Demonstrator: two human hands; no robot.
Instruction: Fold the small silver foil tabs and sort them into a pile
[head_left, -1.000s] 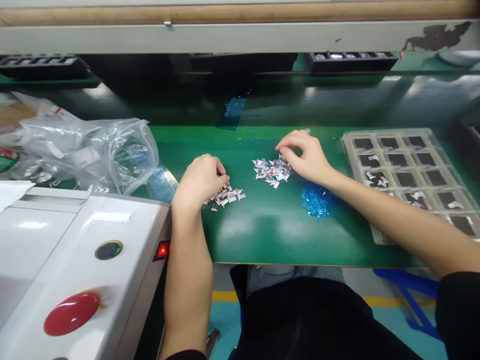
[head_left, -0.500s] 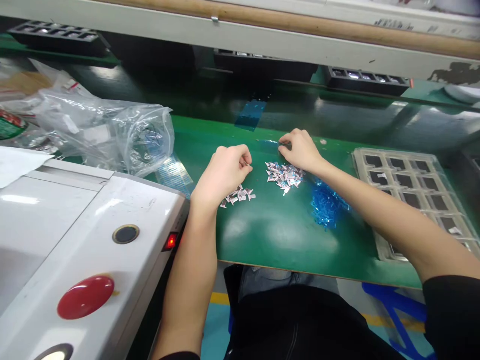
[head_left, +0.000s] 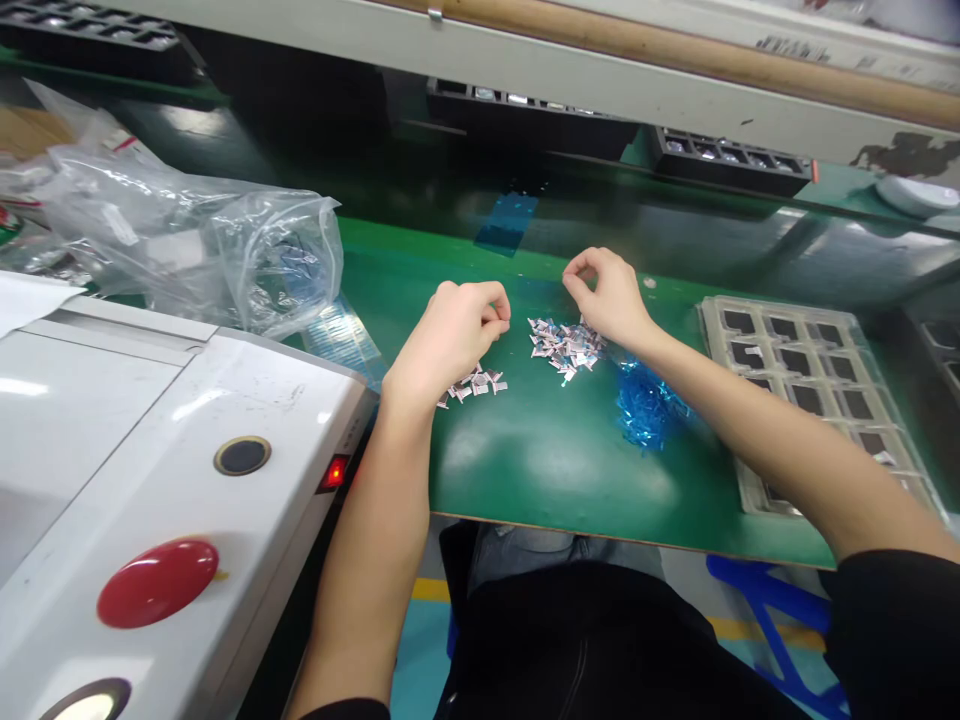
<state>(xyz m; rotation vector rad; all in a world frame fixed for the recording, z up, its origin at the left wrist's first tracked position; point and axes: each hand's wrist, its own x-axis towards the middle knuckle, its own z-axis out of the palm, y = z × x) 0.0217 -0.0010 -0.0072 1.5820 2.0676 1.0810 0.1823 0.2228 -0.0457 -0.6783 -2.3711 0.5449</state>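
Note:
My left hand [head_left: 461, 325] is closed in a pinch above the left pile of small pinkish-silver flat parts [head_left: 478, 383]. Whatever lies between those fingertips is too small to make out. Thumb and forefinger of my right hand [head_left: 609, 295] also meet in a pinch, just behind a second pile of similar small parts [head_left: 566, 347]; I cannot tell what is in them. A heap of thin blue film strips [head_left: 649, 402] lies below my right forearm. At the back of the green table, a blue film sheet [head_left: 508, 222] lies flat.
A white machine [head_left: 285, 420] with a red button [head_left: 157, 582] borders the left. Clear plastic bags [head_left: 202, 245] are piled behind it. On the right stands a clear compartment tray [head_left: 795, 340] with dark squares. A low shelf beam [head_left: 600, 60] crosses the back above black trays [head_left: 727, 165].
A blue strip seen by my right fingertips no longer shows clearly there. My right hand has lifted slightly, and my left hand has shifted a little to the right. The view has tilted slightly.

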